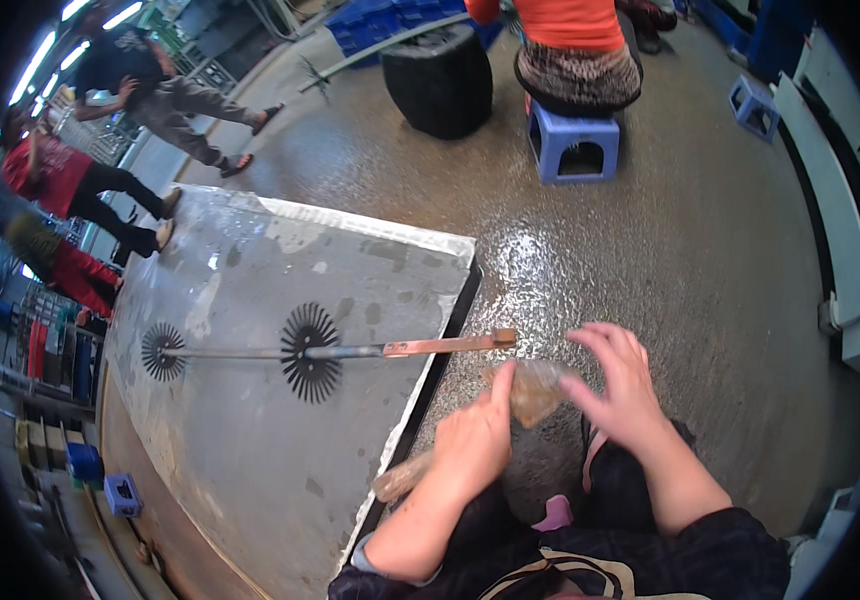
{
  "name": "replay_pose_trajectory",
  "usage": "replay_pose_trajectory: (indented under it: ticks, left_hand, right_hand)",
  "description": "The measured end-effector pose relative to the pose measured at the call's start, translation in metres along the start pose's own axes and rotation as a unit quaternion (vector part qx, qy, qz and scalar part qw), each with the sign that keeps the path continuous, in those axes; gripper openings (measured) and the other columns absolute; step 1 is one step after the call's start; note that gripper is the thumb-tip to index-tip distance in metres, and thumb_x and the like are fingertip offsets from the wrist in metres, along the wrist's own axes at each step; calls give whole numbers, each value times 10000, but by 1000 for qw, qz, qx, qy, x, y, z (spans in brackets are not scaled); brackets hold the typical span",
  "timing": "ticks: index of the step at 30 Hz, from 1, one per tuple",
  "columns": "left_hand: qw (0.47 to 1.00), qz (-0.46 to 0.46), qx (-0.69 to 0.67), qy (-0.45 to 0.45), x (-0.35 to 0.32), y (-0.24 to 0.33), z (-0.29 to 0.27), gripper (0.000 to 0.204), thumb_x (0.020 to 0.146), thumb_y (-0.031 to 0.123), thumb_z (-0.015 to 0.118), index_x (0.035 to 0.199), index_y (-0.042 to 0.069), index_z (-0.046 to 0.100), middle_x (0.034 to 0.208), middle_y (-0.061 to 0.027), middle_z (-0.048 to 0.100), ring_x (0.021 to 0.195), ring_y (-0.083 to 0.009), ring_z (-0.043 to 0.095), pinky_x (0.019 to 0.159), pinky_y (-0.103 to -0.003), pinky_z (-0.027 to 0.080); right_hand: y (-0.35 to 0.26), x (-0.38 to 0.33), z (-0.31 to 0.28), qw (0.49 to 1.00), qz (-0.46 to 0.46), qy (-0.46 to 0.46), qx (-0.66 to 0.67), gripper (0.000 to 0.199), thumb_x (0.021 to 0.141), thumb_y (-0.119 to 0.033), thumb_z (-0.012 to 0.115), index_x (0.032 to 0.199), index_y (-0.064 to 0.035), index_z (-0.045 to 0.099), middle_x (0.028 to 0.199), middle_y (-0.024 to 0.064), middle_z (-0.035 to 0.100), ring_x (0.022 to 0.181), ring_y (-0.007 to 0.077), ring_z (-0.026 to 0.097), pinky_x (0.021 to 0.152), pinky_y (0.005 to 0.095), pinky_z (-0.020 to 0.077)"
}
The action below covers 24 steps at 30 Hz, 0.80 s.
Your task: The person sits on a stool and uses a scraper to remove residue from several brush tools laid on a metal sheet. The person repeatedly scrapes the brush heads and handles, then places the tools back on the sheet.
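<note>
My left hand is closed, with its index finger pointing forward. A brownish, plastic-looking piece sticks out at its wrist side, over the board's edge. Past its fingertips is a see-through, tan crumpled piece; whether the two are one thing I cannot tell. On the other side of that piece is my right hand, fingers apart and curved, its thumb close to the piece. A metal rod lies on the grey board, carrying two black slotted discs. Its flat copper-coloured end juts over the board's edge toward my hands.
Ahead, a person in orange sits on a blue plastic stool beside a black tub. Several people stand beyond the board at the left. A second small stool stands far right, near a white machine panel. The floor looks wet.
</note>
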State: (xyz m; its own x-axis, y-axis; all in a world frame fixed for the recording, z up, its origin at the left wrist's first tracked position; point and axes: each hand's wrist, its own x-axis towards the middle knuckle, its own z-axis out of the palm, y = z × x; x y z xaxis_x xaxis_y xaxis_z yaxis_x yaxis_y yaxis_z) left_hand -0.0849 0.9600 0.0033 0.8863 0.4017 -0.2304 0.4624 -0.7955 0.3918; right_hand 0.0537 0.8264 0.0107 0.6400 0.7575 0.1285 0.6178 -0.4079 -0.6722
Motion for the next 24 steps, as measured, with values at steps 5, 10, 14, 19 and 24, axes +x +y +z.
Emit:
replay_pose_trajectory:
  ticks: [5, 10, 14, 19, 24]
  left_hand:
    - [998, 8, -6, -66, 55, -13, 14, 611, 730, 77, 503, 1301, 90, 287, 798, -197, 621, 665, -365, 612, 601, -457, 490]
    - [994, -80, -23, -71, 132, -23, 40, 600, 756, 82, 496, 1309, 103, 266, 791, -223, 613, 693, -389, 606, 627, -488, 476]
    - [993, -114, -37, 12, 147, -14, 71, 651, 738, 88, 511, 1328, 133, 241, 909, -214, 613, 791, -387, 603, 686, -471, 476]
    - [961, -244, -33, -123, 84, 43, -66, 614, 749, 128, 517, 1304, 144, 256, 943, -237, 605, 839, -386, 600, 713, -470, 467]
    - [917, -307, 114, -230, 15, 69, -200, 596, 775, 172, 506, 1304, 107, 239, 973, -222, 610, 878, -353, 614, 775, -430, 480]
  right_hand:
    - [17, 46, 11, 1000, 9, -15, -9, 493, 681, -245, 673, 1125, -87, 527, 1151, 162, 453, 1089, 340, 411, 941, 435, 283]
    - [71, 92, 23, 977, 158, 141, 16, 461, 692, -172, 653, 1121, -76, 514, 1118, 149, 475, 1072, 321, 428, 920, 403, 313]
    - [137, 68, 24, 884, 353, 287, 105, 474, 717, -145, 629, 1160, -60, 486, 1107, 159, 488, 1024, 323, 493, 903, 404, 368]
    - [143, -65, -139, 726, 651, 219, 32, 564, 741, -215, 626, 1234, -50, 408, 1098, 199, 528, 992, 280, 539, 877, 365, 418]
    - [133, -243, -296, 576, 794, 147, 126, 422, 792, -132, 550, 1187, -20, 452, 1070, 177, 553, 901, 305, 585, 678, 389, 511]
